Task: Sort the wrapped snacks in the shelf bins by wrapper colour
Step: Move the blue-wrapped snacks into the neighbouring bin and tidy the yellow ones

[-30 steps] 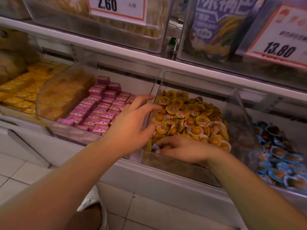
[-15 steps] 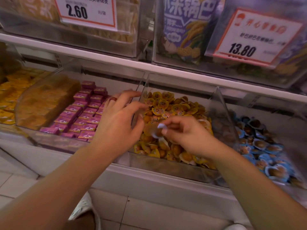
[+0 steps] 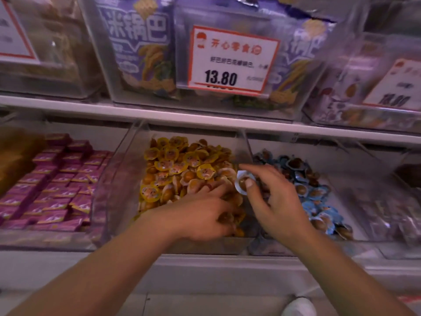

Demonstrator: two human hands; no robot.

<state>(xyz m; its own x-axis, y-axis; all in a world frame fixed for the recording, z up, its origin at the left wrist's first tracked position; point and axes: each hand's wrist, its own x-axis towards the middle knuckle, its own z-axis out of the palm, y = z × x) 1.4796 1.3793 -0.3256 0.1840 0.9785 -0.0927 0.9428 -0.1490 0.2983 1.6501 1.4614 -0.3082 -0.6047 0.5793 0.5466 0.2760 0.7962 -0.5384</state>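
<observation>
Right hand (image 3: 276, 197) pinched 1 blue-rimmed snack cup (image 3: 244, 183) between thumb and fingers, held up right at the clear divider (image 3: 247, 151) between the yellow-wrapper bin (image 3: 182, 169) and the blue-wrapper bin (image 3: 319, 192). Left hand (image 3: 205, 215) lay down in the yellow pile, fingers curled; could not tell if it gripped anything. Step looked like moving a stray blue piece out of yellow. Next move likely called for carrying it right, past the divider, and dropping it among the blue ones.

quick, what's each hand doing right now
Left hand: fingers down in the yellow-wrapped snacks, grip cannot be told.
Right hand: closed on a small blue-rimmed wrapped snack.
</observation>
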